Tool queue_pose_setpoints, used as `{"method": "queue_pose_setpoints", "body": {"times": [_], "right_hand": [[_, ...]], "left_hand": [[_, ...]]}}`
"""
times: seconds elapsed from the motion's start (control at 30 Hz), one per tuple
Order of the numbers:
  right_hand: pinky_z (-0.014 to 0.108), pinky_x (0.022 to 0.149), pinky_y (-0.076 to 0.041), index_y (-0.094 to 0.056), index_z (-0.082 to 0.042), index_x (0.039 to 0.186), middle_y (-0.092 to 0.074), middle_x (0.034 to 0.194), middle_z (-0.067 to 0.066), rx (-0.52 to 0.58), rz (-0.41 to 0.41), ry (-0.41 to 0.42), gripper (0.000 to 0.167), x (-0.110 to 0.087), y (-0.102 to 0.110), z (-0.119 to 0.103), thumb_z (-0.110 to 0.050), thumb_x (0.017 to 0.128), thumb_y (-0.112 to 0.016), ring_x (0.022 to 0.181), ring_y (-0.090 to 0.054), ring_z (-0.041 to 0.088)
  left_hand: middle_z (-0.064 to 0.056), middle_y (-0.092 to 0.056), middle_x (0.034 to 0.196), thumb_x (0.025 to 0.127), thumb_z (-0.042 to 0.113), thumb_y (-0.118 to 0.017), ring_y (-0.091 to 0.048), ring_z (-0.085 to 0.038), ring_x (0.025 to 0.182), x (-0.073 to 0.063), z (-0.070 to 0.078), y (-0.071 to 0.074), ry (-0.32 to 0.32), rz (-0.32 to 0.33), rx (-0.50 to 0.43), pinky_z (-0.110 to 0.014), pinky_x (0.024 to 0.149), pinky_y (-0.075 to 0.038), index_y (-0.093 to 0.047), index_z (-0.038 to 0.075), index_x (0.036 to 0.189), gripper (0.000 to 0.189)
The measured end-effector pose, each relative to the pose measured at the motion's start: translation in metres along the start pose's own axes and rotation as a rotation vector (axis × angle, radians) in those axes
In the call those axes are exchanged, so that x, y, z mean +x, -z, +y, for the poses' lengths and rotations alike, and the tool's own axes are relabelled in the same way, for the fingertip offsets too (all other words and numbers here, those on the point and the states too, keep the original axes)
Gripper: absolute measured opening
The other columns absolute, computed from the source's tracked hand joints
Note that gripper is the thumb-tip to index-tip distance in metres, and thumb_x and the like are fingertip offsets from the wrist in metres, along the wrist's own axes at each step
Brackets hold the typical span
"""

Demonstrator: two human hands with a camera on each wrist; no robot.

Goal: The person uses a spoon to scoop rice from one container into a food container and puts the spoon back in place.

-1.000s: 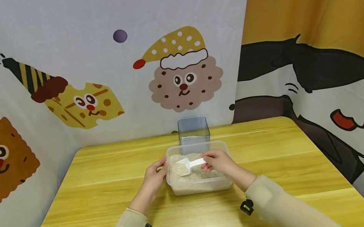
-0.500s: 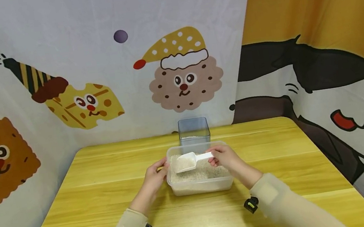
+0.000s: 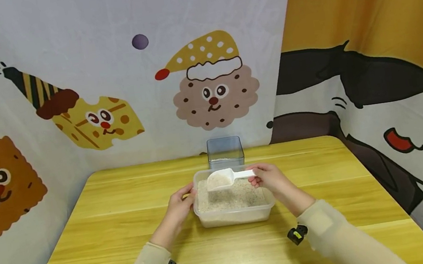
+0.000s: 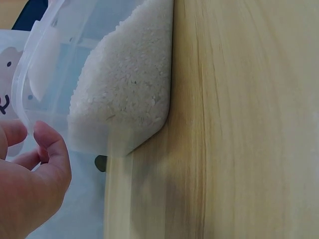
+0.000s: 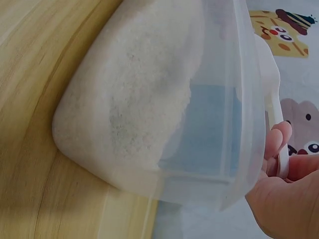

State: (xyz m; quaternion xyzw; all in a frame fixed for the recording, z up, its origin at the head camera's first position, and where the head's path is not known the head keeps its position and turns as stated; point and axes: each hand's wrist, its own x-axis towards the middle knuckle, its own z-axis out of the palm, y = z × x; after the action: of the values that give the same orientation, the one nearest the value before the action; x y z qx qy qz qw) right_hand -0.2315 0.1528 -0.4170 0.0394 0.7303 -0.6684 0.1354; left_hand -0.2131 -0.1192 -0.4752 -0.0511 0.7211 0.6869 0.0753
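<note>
A white scoop (image 3: 238, 174) full of rice is raised over a clear plastic tub (image 3: 233, 217), its handle pinched in my right hand (image 3: 275, 181). Loose rice (image 3: 225, 202) fills the tub, sloping higher in parts against the walls. At the tub's left end, my left hand (image 3: 178, 211) holds the rim between thumb and fingers, as the left wrist view shows at the corner (image 4: 25, 99). In the right wrist view the scoop's handle (image 5: 283, 162) sits between thumb and fingers, just beyond the tub's rim.
Directly behind the tub stands a bluish see-through square container (image 3: 223, 144) with some white grains low inside. Both stand on a wood-grain table (image 3: 123, 198). A printed cartoon cloth (image 3: 100, 30) hangs right behind the table's far edge.
My right hand has lifted the scoop out of the rice, now loaded and level, and moved it up and slightly right and back. My left hand stays at the tub's rim.
</note>
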Motion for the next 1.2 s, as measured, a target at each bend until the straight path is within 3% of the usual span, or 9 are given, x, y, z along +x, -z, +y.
{"method": "queue_pose_setpoints", "body": {"times": [0.53,0.8,1.2], "right_hand": [[0.018,0.061,-0.047,-0.048,0.014,0.124,-0.061,0.070,-0.003,0.074,0.015,0.029,0.033,0.001,0.016,0.004,-0.008,0.103,-0.035,0.063,-0.055,0.006],[0.018,0.063,-0.048,-0.047,0.012,0.126,-0.060,0.072,-0.003,0.095,0.021,-0.006,0.034,0.003,0.023,0.005,-0.009,0.103,-0.033,0.064,-0.054,0.007],[0.016,0.062,-0.047,-0.044,0.013,0.126,-0.060,0.069,-0.005,0.151,0.032,0.018,0.034,0.011,0.038,-0.007,-0.010,0.103,-0.033,0.062,-0.053,0.004]], "left_hand": [[-0.018,-0.048,0.126,0.099,0.013,-0.050,-0.053,-0.023,0.106,-0.001,0.000,0.001,0.017,0.000,0.026,-0.026,0.079,-0.049,-0.045,0.002,0.139,0.042],[-0.014,-0.048,0.123,0.098,0.014,-0.051,-0.052,-0.023,0.106,-0.001,0.000,0.000,0.017,0.000,0.009,-0.027,0.080,-0.048,-0.046,0.002,0.139,0.043],[-0.013,-0.048,0.122,0.098,0.014,-0.051,-0.053,-0.022,0.106,0.001,-0.002,0.000,0.019,0.004,0.014,-0.026,0.081,-0.048,-0.047,0.002,0.139,0.042]]}}
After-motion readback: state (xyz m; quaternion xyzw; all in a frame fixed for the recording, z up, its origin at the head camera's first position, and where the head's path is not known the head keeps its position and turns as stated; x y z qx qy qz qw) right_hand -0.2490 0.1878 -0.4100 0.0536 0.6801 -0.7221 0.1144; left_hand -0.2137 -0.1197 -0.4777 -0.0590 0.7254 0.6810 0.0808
